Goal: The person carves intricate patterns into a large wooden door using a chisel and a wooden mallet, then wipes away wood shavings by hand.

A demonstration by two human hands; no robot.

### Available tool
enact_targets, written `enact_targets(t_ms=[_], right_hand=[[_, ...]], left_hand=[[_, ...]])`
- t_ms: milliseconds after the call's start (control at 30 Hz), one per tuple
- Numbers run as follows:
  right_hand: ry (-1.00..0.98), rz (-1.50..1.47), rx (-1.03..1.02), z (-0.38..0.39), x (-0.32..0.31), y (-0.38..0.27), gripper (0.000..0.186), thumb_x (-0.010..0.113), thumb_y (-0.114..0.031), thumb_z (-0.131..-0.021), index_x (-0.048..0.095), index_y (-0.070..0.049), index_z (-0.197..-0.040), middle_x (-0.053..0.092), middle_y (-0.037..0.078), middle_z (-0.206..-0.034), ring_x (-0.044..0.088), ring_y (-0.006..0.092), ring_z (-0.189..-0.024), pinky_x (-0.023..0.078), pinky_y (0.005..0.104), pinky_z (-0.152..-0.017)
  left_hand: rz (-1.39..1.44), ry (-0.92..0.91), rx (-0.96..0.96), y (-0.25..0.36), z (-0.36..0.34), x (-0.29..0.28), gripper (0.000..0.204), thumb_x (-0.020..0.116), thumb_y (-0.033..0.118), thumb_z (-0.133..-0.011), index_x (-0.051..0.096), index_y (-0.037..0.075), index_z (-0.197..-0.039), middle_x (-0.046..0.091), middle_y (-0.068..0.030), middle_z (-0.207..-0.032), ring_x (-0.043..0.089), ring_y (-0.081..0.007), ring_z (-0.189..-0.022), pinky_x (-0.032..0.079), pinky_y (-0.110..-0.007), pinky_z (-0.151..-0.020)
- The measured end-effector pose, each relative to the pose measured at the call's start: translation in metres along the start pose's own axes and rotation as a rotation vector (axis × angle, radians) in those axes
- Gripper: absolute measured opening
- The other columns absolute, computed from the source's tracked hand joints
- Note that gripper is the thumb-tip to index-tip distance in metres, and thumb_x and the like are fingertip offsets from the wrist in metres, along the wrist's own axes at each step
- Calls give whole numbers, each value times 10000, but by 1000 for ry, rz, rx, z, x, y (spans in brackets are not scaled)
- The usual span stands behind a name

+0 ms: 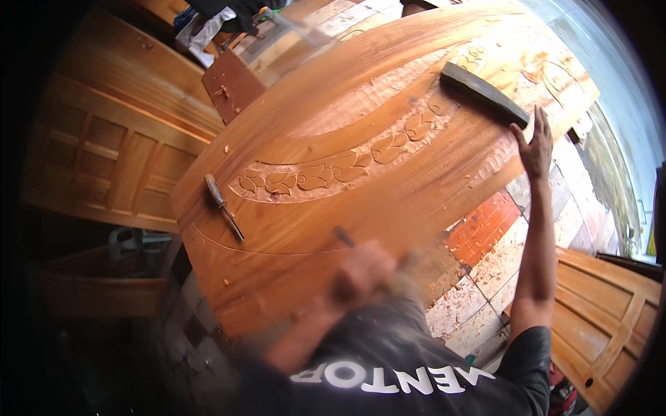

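Note:
A large carved wooden panel (pixel 312 236) with a band of leaf relief crosses the middle. My left hand (pixel 364 272), smeared by motion, is closed round what looks like a chisel (pixel 341 234), low over the panel. My right hand (pixel 534 145) has its fingers stretched out at the right end of a long dark block (pixel 483 92) lying on the upper right of the carving; whether they touch it I cannot tell for sure. A second chisel (pixel 223 206) with a light handle lies on the panel's left part.
Panelled wooden doors (pixel 104 152) stand at the left, another door (pixel 600 312) is at lower right. A grey clamp (pixel 135 243) sits below the left doors. A reddish board (pixel 229 87) and dark cloth are at upper left. Wood shavings litter the tiled floor (pixel 499 277).

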State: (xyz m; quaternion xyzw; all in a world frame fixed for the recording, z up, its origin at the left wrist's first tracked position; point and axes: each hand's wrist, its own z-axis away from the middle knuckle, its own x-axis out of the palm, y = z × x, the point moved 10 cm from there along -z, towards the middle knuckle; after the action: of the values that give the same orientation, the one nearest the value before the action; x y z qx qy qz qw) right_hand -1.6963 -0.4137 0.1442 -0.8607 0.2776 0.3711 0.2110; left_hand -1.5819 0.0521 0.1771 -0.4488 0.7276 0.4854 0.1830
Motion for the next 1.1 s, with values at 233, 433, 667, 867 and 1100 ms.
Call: enact_targets(t_ms=[233,433,667,867,1100], right_hand=[[-527,61,-11,-40,116,23,808,806,-372,-900,470,-109,-1587,648,210,-1375,595,398,-1308,462,508,-1107],[-644,-42,49,-29,95,-21,506,758,-376,-907,595,-65,-1272,717,222,-1067,682,436,-1050,527,514,-918],[-375,-941,651,121,-12,-84,576,802,-376,-943,580,-23,-1340,630,39,-919,606,136,-790,503,301,-691],[-225,-1265,875,256,-96,-189,878,922,-274,-836,431,12,-1504,604,81,-915,639,172,-763,544,300,-665],[-263,-1325,1060,347,-128,-279,837,907,-44,-760,426,-116,-1441,606,66,-989,628,178,-880,549,330,-779]], left_hand=[[109,33,-45,-29,-4,13,155,770,163,-893,677,92,-994,653,-82,-896,656,-309,-828,548,-467,-786],[-25,5,146,-50,-21,8,91,719,176,-887,647,135,-925,594,-56,-803,617,-270,-738,510,-438,-675],[145,21,284,-99,-12,-8,252,833,144,-871,694,107,-1078,620,-47,-931,663,-269,-895,578,-477,-925],[83,49,383,-97,-23,-50,414,834,165,-881,593,83,-1208,589,-134,-1120,622,-328,-1076,566,-538,-978],[173,181,347,-121,10,-53,551,881,130,-872,495,77,-1261,660,-90,-984,699,-308,-960,604,-460,-871]])
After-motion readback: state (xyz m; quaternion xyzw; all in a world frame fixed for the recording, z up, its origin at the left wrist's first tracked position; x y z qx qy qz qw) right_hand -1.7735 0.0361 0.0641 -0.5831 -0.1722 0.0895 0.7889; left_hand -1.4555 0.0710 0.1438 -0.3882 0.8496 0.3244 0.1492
